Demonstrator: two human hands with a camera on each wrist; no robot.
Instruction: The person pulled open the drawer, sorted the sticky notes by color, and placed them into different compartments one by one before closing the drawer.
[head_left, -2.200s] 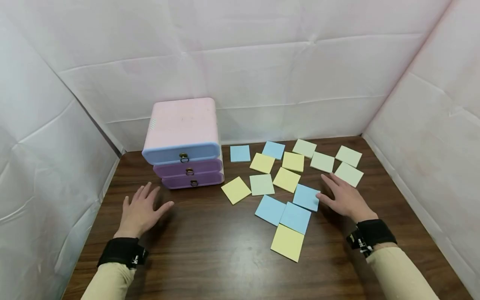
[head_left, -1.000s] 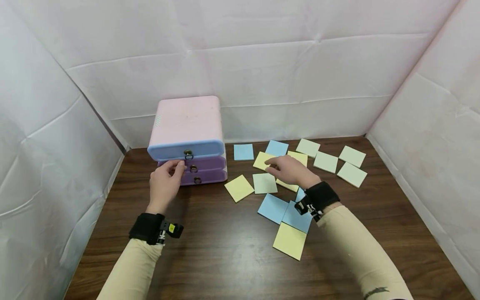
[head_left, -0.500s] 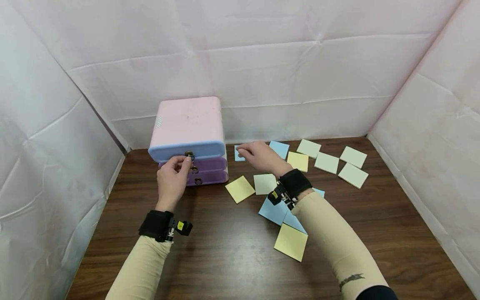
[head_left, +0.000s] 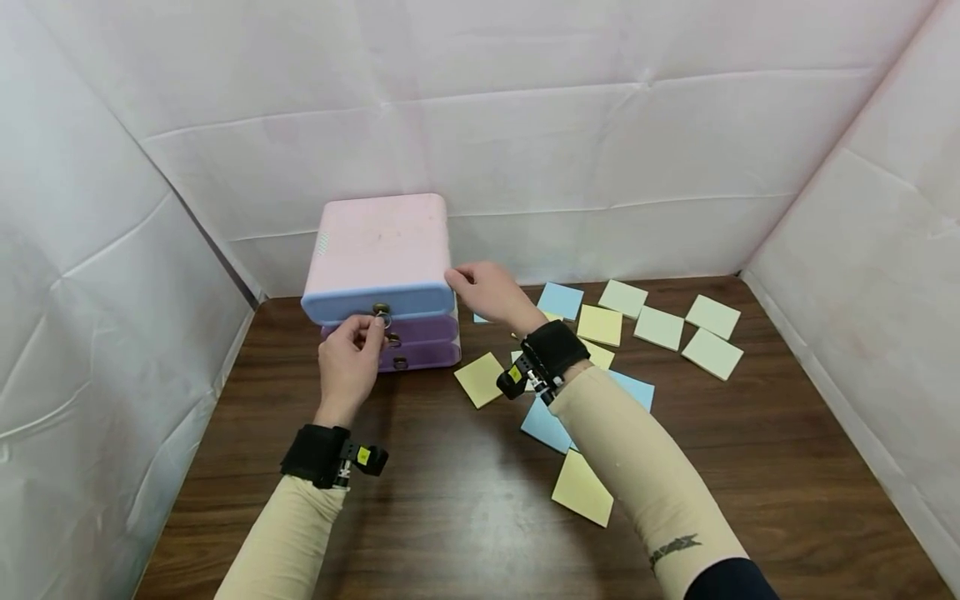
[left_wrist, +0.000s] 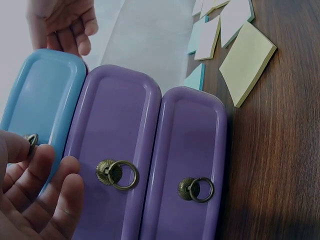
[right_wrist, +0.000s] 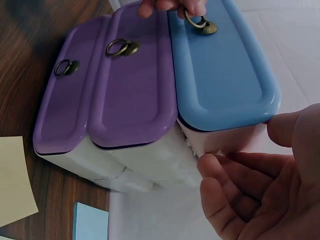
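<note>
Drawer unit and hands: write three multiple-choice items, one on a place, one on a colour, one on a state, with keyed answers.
1. Where is the right hand?
A. at the unit's right side
B. flat on a yellow note
C. on the bottom drawer

2. What colour is the top drawer?
A. purple
B. blue
C. green

3. What is the left hand doing?
A. lying flat on the table
B. holding a note
C. pinching the top drawer's ring pull

Answers: 1 A, its fingers sit at the drawer unit by the blue front's right end; 2 B, the two below are purple; 3 C, fingertips close on the ring in the right wrist view.
</note>
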